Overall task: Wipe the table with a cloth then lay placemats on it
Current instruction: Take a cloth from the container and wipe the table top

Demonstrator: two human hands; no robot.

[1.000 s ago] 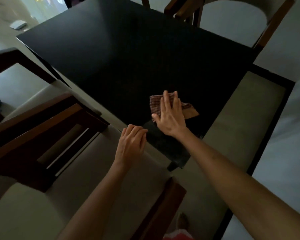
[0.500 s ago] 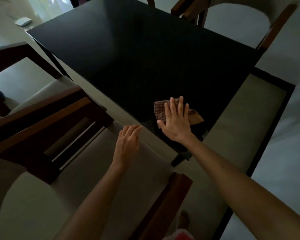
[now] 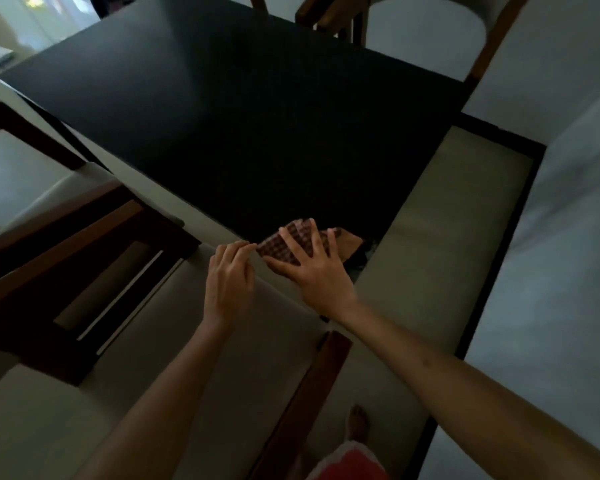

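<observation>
At the table's (image 3: 222, 116) near corner, flat right hand (image 3: 316, 268) presses crumpled checked cloth (image 3: 284, 245).

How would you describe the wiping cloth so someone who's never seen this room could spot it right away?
Find the big black table and go to its near corner, beside the pale bench. There the right hand presses flat on the cloth. It is the only checked thing there, brown and red against the plain dark top.
</observation>
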